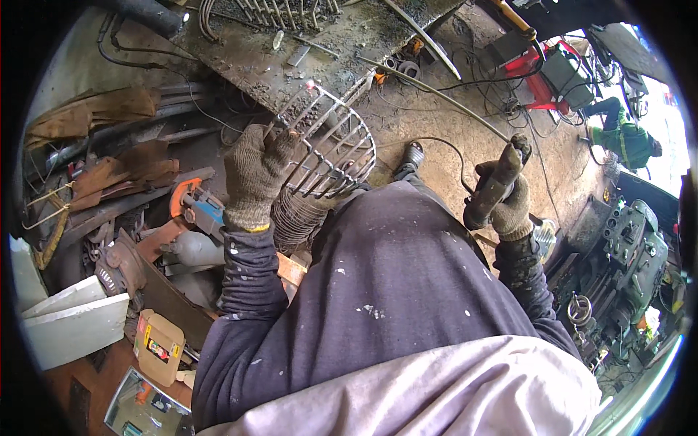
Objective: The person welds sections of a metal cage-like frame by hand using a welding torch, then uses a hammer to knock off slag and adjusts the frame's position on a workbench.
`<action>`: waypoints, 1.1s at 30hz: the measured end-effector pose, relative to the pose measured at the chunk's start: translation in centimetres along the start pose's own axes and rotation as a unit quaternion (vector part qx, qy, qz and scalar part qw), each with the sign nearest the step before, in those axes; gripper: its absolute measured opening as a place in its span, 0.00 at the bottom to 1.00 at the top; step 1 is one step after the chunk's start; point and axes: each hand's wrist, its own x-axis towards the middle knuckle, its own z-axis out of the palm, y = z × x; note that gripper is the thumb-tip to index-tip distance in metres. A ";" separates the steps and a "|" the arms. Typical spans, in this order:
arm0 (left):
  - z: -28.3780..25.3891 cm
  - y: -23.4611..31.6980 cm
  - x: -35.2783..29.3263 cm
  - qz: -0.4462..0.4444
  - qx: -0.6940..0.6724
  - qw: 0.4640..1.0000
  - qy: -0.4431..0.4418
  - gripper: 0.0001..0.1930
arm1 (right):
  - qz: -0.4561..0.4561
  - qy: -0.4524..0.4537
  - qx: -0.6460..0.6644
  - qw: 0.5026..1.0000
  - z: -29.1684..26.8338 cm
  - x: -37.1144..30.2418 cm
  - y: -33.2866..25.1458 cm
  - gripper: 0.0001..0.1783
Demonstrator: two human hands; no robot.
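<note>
My left hand (256,168), in a knitted work glove, is closed round the near left edge of a welded metal-rod basket (331,156). The basket is tilted against the workbench edge, its curved end to the right. A small spot at its far corner glows pinkish red. My right hand (509,200), also gloved, grips a dark welding electrode holder (496,182). From the holder a long thin rod (436,92) reaches up and left toward the bench; its tip is apart from the basket.
A grimy metal workbench (254,62) with bent rods stands ahead. Wire coils (298,221), an angle grinder (203,211) and scrap lie left. Cables cross the floor near a red stool (534,80). A green machine (632,247) stands right; a person in green (625,138) is farther off.
</note>
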 end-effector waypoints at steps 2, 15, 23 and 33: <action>0.3 -0.5 0.2 0.009 -0.007 1.000 -0.003 0.22 | 0.014 -0.004 -0.005 1.000 0.1 0.1 -0.2 0.26; 0.8 -1.5 -0.4 0.050 -0.096 0.993 0.039 0.28 | 0.005 0.037 0.014 0.999 0.4 0.6 -0.2 0.26; -0.8 -0.9 -1.4 0.074 -0.108 0.985 0.115 0.32 | -0.015 0.046 -0.005 0.999 -0.3 1.0 0.3 0.26; -1.6 -1.8 -2.5 0.131 -0.028 0.979 0.157 0.27 | -0.014 0.049 0.016 0.999 0.0 0.9 1.0 0.25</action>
